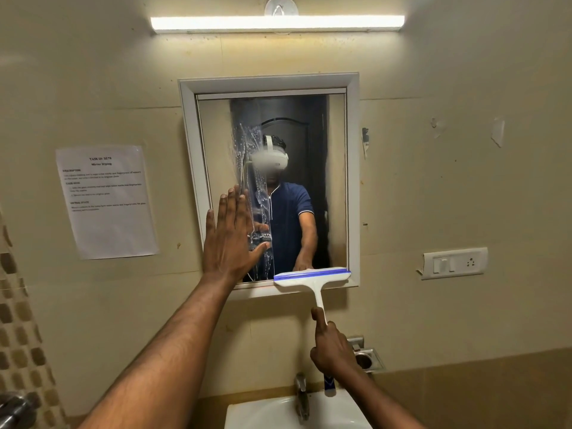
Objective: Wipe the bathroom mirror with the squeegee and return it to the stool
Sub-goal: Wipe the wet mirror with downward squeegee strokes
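The white-framed bathroom mirror (337,181) hangs on the wall ahead. Its left-middle part carries streaks and drops of water; the right part looks wiped. The white squeegee (312,278) with a blue blade strip lies against the mirror's lower right edge, blade level. My right hand (332,348) grips its handle from below. My left hand (230,236) is flat, fingers spread, pressed on the mirror's left frame and glass. The stool is out of view.
A white sink (257,413) with a metal tap (301,397) sits directly below. A printed paper sheet (106,201) is taped left of the mirror, a switch and socket plate (455,263) is on the right, and a tube light (277,23) glows above.
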